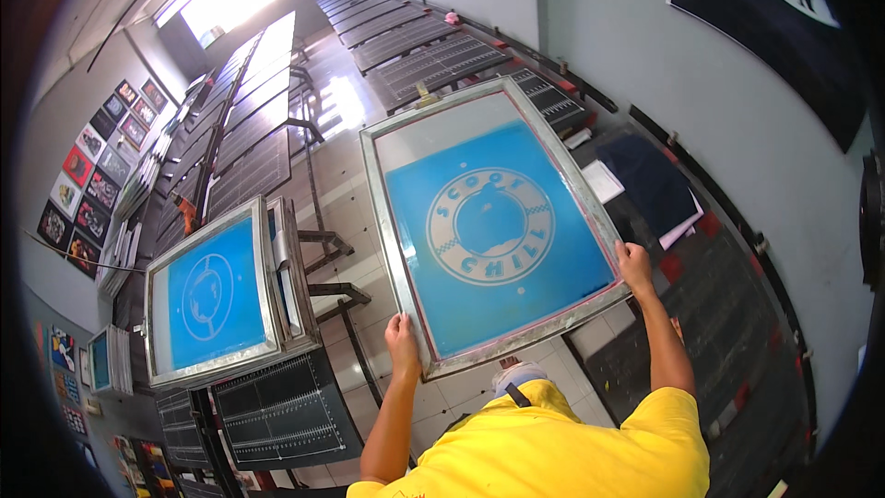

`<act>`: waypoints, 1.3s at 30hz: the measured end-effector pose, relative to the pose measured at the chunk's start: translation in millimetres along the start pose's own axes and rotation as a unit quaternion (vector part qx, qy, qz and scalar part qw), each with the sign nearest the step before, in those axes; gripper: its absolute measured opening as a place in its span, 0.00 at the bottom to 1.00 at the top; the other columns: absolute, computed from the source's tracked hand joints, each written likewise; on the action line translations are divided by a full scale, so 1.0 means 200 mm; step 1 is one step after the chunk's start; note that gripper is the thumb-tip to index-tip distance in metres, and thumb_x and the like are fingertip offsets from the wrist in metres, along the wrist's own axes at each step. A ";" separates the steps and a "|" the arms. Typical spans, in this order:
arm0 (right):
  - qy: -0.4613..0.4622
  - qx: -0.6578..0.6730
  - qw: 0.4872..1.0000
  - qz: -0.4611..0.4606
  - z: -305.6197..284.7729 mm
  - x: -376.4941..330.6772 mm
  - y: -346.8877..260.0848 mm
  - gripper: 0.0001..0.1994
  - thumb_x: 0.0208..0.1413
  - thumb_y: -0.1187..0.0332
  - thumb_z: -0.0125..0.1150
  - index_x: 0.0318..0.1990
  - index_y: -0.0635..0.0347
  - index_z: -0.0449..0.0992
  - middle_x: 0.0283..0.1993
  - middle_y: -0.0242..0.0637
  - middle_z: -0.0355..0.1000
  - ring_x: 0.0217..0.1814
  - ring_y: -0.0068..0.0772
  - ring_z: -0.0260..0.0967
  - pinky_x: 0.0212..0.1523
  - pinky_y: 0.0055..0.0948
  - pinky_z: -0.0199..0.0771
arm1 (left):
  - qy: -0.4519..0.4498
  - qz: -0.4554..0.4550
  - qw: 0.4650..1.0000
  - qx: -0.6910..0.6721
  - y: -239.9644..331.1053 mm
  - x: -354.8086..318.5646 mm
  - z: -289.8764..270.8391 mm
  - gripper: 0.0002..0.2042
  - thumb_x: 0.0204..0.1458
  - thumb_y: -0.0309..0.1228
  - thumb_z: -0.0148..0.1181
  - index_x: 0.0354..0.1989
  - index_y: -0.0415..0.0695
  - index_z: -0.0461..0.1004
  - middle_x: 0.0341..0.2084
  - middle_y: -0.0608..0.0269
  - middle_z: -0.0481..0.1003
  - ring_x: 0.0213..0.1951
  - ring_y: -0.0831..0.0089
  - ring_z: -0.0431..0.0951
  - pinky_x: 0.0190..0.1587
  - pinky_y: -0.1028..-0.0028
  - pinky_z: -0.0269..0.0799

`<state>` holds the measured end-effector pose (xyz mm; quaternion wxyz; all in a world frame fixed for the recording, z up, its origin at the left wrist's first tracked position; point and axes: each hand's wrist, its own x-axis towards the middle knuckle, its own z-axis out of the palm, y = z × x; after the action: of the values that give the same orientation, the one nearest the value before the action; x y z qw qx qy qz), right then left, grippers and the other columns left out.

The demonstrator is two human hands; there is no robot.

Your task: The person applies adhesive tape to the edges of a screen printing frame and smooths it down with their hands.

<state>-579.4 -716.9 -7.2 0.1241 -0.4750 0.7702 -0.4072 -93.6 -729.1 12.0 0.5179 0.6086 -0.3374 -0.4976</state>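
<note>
- Head view, nearest me: I see the yellow shirt (562, 447) at the bottom edge, with both bare forearms reaching up from it.
- My left hand (402, 339) has its fingers closed on the near left corner of the screen-printing frame (489, 221); my right hand (633, 266) grips its near right corner.
- I hold the frame tilted above the tiled floor (346, 184): grey metal edge, blue mesh, pale round design in the middle.
- Farther left, a second blue screen (214, 293) rests on a stand.
</note>
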 end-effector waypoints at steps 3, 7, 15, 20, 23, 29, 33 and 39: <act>-0.037 -0.020 0.999 0.013 0.10 0.31 -0.06 0.27 0.64 0.51 0.49 0.25 0.71 0.73 0.22 0.55 0.70 0.25 0.50 0.71 0.29 0.45 0.64 | 0.029 0.010 1.000 -0.004 0.11 0.21 0.16 0.16 0.63 0.33 0.50 0.48 0.31 0.71 0.38 0.62 0.74 0.39 0.77 0.70 0.44 0.74 0.66; -0.039 -0.024 0.998 0.034 0.24 0.64 -0.12 0.31 0.65 0.46 0.45 0.33 0.73 0.78 0.31 0.64 0.73 0.39 0.66 0.74 0.36 0.51 0.68 | 0.003 0.003 1.000 -0.017 0.21 0.49 0.25 0.17 0.63 0.34 0.51 0.49 0.30 0.71 0.40 0.58 0.75 0.41 0.74 0.71 0.47 0.73 0.67; -0.020 -0.055 0.998 0.028 0.46 1.12 -0.33 0.34 0.66 0.45 0.41 0.31 0.77 0.76 0.31 0.66 0.73 0.40 0.68 0.73 0.37 0.51 0.68 | -0.007 -0.009 0.998 -0.057 0.38 1.04 0.42 0.17 0.63 0.35 0.50 0.48 0.30 0.72 0.38 0.58 0.75 0.40 0.74 0.72 0.45 0.72 0.68; 0.001 -0.089 0.995 0.035 0.56 1.30 -0.38 0.35 0.65 0.45 0.41 0.31 0.77 0.75 0.31 0.66 0.73 0.39 0.68 0.73 0.39 0.52 0.67 | -0.031 0.006 0.997 -0.069 0.43 1.30 0.48 0.17 0.63 0.34 0.49 0.49 0.29 0.71 0.39 0.57 0.76 0.39 0.74 0.73 0.45 0.72 0.69; 0.002 -0.099 0.994 0.036 0.62 1.40 -0.41 0.34 0.65 0.45 0.42 0.32 0.78 0.75 0.32 0.66 0.74 0.39 0.67 0.73 0.39 0.52 0.68 | -0.029 0.001 0.998 -0.054 0.39 1.41 0.49 0.18 0.64 0.34 0.49 0.50 0.29 0.71 0.42 0.54 0.76 0.43 0.71 0.73 0.49 0.71 0.68; -0.009 -0.104 0.994 0.019 0.80 1.70 -0.38 0.35 0.65 0.45 0.43 0.32 0.79 0.75 0.30 0.66 0.73 0.38 0.66 0.74 0.37 0.52 0.67 | 0.016 -0.002 0.999 -0.031 0.27 1.66 0.59 0.20 0.63 0.37 0.50 0.52 0.28 0.70 0.44 0.49 0.76 0.47 0.67 0.74 0.52 0.69 0.67; -0.009 -0.106 0.994 -0.014 0.89 1.95 -0.24 0.34 0.66 0.46 0.45 0.27 0.77 0.73 0.23 0.56 0.71 0.26 0.48 0.70 0.33 0.47 0.65 | 0.044 0.001 0.999 0.006 0.27 1.75 0.75 0.21 0.63 0.39 0.48 0.52 0.30 0.71 0.45 0.46 0.77 0.48 0.61 0.76 0.54 0.67 0.67; -0.029 -0.129 0.991 -0.035 1.04 2.24 -0.16 0.33 0.64 0.46 0.46 0.26 0.76 0.74 0.22 0.61 0.70 0.27 0.56 0.74 0.30 0.50 0.64 | 0.084 -0.020 0.996 0.030 0.15 1.92 0.93 0.22 0.63 0.41 0.45 0.50 0.31 0.72 0.43 0.44 0.77 0.48 0.56 0.76 0.52 0.65 0.68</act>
<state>-671.8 -1203.3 -28.0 0.0699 -0.5254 0.7953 -0.2942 -161.4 -1145.8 -52.4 0.5160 0.6701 -0.2952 -0.4444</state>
